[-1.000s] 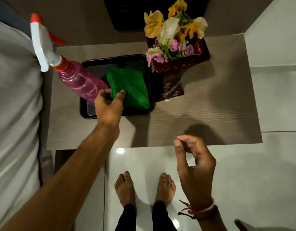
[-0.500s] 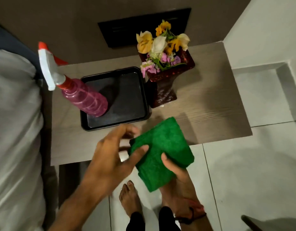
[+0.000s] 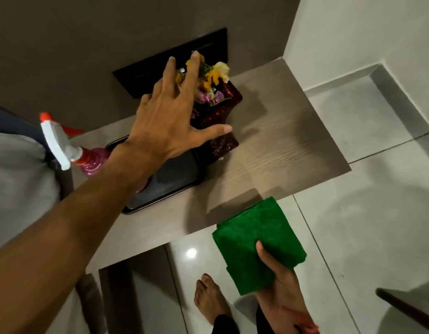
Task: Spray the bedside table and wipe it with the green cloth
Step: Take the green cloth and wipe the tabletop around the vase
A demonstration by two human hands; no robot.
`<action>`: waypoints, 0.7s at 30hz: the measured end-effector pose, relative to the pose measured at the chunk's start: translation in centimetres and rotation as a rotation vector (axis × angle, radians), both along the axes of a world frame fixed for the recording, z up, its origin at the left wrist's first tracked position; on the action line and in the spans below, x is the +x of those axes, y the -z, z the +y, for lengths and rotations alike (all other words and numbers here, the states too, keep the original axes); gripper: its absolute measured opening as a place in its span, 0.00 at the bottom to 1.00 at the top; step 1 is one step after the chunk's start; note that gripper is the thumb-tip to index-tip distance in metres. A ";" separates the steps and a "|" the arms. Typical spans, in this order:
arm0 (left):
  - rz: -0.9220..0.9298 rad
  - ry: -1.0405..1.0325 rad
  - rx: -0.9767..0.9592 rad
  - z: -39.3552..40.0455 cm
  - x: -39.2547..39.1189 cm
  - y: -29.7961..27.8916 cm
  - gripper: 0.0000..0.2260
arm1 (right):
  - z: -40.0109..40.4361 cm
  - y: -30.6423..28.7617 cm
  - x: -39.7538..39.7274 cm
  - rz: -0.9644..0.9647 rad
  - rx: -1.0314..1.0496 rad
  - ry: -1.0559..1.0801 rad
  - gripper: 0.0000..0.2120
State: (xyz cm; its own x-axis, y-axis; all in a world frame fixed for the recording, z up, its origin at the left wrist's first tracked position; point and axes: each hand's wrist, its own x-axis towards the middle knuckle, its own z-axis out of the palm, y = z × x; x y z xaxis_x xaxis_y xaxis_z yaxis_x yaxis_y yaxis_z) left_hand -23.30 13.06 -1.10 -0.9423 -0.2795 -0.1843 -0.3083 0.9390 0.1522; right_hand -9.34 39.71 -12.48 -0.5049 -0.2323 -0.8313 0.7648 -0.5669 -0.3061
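Hands: left hand (image 3: 170, 121) fingers spread (over one vase (image 3: 223, 116)); right hand (image 3: 278, 280) pinching one green cloth (image 3: 257, 242)

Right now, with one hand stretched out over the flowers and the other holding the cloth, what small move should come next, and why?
Probably close the left hand on the dark red vase and lift it aside. That hand is spread open right over the vase, which stands on the bedside table, the surface to be wiped. The right hand already holds the green cloth; the spray bottle is untouched.
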 end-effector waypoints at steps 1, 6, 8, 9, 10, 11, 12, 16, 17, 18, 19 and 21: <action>0.012 -0.002 -0.002 -0.2 -0.1 0.2 0.58 | 0.0 0.0 0.2 0.001 0.011 0.014 0.29; 0.072 0.089 -0.037 -1.3 -0.6 1.2 0.55 | -0.7 -0.5 0.6 0.002 -0.007 0.070 0.23; 0.057 0.133 0.008 -2.8 -1.2 1.0 0.55 | -1.6 -0.9 0.4 0.043 0.072 0.048 0.21; 0.035 0.146 0.040 -3.7 -1.6 0.8 0.55 | -2.2 -0.9 0.3 0.084 0.139 0.037 0.19; 0.007 0.160 0.069 -4.7 -2.0 0.5 0.55 | -2.8 -0.9 0.1 0.125 0.183 0.063 0.17; -0.023 0.182 0.090 -5.5 -2.6 0.2 0.56 | -3.6 -1.0 -0.2 0.156 0.207 0.107 0.15; -0.050 0.216 0.103 -6.2 -3.1 0.0 0.56 | -4.4 -1.1 -0.6 0.198 0.233 0.125 0.15; -0.105 0.353 0.117 -7.4 -4.9 -0.3 0.54 | -8.8 -2.3 -2.6 0.611 0.406 0.052 0.17; -0.105 0.365 0.116 -7.6 -5.3 -0.2 0.53 | -10.0 -2.4 -3.3 0.750 0.501 0.025 0.22; -0.100 0.364 0.114 -7.8 -5.6 -0.1 0.52 | -11.1 -2.1 -4.1 0.888 0.611 0.002 0.28; -0.094 0.357 0.113 -7.9 -5.7 0.0 0.51 | -12.0 -1.9 -5.2 0.995 0.710 -0.021 0.33; -0.079 0.362 0.105 -8.2 -6.0 0.2 0.49 | -14.2 -1.0 -8.3 1.167 0.874 -0.038 0.29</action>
State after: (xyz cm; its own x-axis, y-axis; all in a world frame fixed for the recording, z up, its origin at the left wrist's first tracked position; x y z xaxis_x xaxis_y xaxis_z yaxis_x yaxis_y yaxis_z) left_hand -29.26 4.85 -1.26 -0.9582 0.0926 -0.2706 0.0254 0.9699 0.2420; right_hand -17.67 25.49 -11.44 -0.9829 0.0940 0.1582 -0.1447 0.1362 -0.9801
